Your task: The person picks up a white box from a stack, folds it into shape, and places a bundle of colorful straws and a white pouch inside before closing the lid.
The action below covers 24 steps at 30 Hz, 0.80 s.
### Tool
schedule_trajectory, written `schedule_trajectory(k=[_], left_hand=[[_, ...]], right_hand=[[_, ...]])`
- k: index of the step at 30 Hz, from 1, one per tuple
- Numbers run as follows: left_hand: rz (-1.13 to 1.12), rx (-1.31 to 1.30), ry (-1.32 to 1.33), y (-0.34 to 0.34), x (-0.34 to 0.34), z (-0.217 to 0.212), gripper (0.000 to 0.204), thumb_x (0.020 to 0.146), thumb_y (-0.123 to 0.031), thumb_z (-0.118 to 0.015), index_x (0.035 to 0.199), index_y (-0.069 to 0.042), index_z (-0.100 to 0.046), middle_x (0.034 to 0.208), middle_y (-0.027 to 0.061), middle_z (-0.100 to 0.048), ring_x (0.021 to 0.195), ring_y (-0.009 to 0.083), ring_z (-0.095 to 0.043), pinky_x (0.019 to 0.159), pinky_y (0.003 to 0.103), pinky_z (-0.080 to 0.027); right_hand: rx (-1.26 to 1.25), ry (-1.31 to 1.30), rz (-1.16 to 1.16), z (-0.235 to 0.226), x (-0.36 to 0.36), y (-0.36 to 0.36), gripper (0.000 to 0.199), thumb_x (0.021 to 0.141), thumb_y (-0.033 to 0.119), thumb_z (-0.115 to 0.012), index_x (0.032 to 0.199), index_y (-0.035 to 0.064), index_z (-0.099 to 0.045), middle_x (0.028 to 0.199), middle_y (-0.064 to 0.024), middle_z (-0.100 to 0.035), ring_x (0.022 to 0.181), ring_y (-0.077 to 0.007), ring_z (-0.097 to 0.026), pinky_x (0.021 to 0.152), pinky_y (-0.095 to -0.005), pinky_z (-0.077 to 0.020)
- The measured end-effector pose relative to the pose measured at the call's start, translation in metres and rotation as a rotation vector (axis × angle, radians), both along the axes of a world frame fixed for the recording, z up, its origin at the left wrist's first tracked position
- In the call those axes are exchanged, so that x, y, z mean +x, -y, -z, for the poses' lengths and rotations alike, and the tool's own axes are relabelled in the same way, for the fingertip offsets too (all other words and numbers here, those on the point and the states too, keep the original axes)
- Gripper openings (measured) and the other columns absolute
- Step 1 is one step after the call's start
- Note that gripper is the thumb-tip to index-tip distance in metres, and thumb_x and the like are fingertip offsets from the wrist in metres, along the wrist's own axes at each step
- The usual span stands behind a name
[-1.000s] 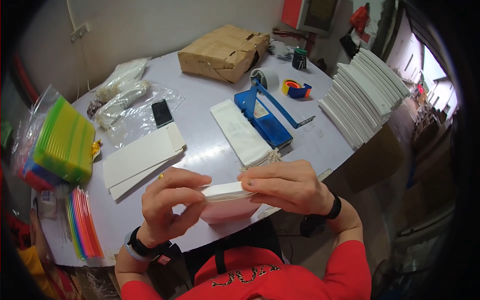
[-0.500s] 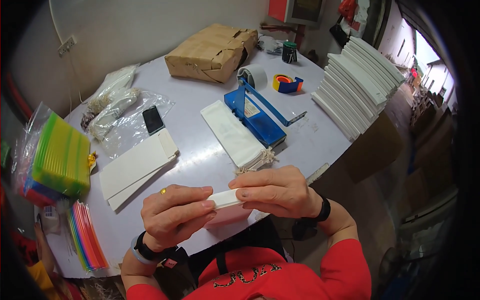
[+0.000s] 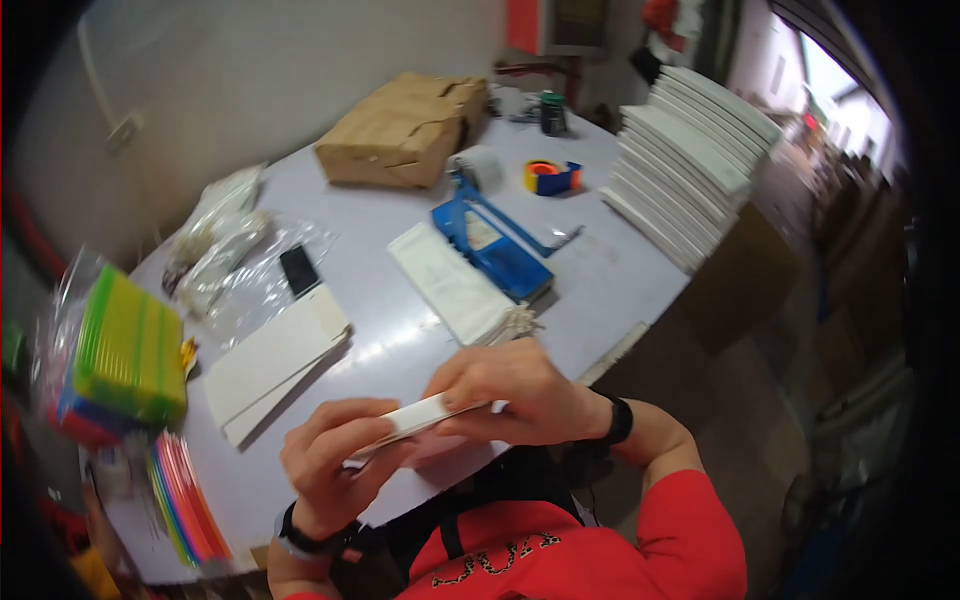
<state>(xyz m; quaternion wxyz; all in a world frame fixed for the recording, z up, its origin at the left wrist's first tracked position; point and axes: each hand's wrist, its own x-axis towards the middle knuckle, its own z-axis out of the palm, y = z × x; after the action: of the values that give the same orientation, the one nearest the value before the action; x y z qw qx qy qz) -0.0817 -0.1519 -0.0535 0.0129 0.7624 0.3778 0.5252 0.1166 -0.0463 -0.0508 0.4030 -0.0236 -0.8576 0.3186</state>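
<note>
Near the table's front edge I hold a slim white cardboard box [image 3: 418,414], its narrow end facing up. My left hand [image 3: 338,455] grips it at the left end, fingers closed over the edge. My right hand [image 3: 515,390] pinches the other end, thumb below and fingers above. The box's lower part is partly hidden by my hands and blurred. Just beyond my right hand lies a pile of white cloth drawstring pouches [image 3: 445,280], cords toward me. Two flat white boxes [image 3: 275,350] overlap on the table past my left hand.
A blue metal device with a lever [image 3: 500,255] stands beside the pouches. Behind are a tape dispenser [image 3: 552,178] and a brown paper parcel [image 3: 390,135]. White boxes [image 3: 690,165] stack high at right. Left are a phone [image 3: 298,270], green-yellow cases [image 3: 130,345] and coloured straws [image 3: 188,495].
Both hands and the box have moved slightly left and downward, and the box now tilts, its right end higher. My right hand has curled further over it. The whole view has shifted a little.
</note>
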Motion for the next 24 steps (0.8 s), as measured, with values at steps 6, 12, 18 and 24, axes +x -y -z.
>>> schedule_trajectory(k=[6, 12, 18, 24], left_hand=[[-0.096, 0.144, -0.006, -0.002, 0.014, 0.013, 0.032, 0.069, 0.003, -0.073, 0.096, -0.008, -0.060, 0.081, 0.0152, -0.066, 0.063, 0.0230, -0.062, 0.054, 0.028, -0.048], [0.013, -0.113, 0.189, 0.015, -0.010, 0.010, 0.016, 0.079, 0.004, -0.065, 0.094, 0.008, -0.065, 0.087, 0.0207, -0.064, 0.077, 0.0271, -0.062, 0.066, 0.034, -0.053], [0.001, -0.014, 0.142, 0.004, -0.011, 0.020, 0.016, 0.078, 0.004, -0.068, 0.093, 0.008, -0.064, 0.087, 0.0205, -0.064, 0.077, 0.0269, -0.061, 0.064, 0.032, -0.052], [-0.007, -0.148, 0.169, 0.005, 0.001, -0.002, 0.014, 0.080, 0.004, -0.067, 0.092, 0.009, -0.064, 0.090, 0.0197, -0.063, 0.078, 0.0250, -0.059, 0.058, 0.027, -0.049]], right_hand=[[0.161, -0.126, 0.098, 0.000, -0.003, 0.003, 0.017, 0.074, 0.019, -0.069, 0.079, 0.0086, -0.057, 0.075, -0.0052, -0.058, 0.066, -0.0261, -0.060, 0.056, -0.0362, -0.0463], [0.188, -0.208, 0.100, 0.006, -0.009, 0.003, 0.014, 0.077, 0.017, -0.066, 0.075, 0.0107, -0.054, 0.071, -0.0025, -0.054, 0.065, -0.0236, -0.058, 0.050, -0.0344, -0.0424], [0.182, -0.177, 0.075, 0.002, -0.002, 0.005, 0.014, 0.076, 0.016, -0.067, 0.073, 0.0105, -0.054, 0.070, -0.0032, -0.055, 0.064, -0.0239, -0.058, 0.050, -0.0347, -0.0415], [0.128, -0.244, 0.014, 0.005, -0.006, -0.001, 0.015, 0.076, 0.017, -0.067, 0.073, 0.0105, -0.054, 0.070, -0.0032, -0.055, 0.062, -0.0243, -0.058, 0.051, -0.0343, -0.0418]])
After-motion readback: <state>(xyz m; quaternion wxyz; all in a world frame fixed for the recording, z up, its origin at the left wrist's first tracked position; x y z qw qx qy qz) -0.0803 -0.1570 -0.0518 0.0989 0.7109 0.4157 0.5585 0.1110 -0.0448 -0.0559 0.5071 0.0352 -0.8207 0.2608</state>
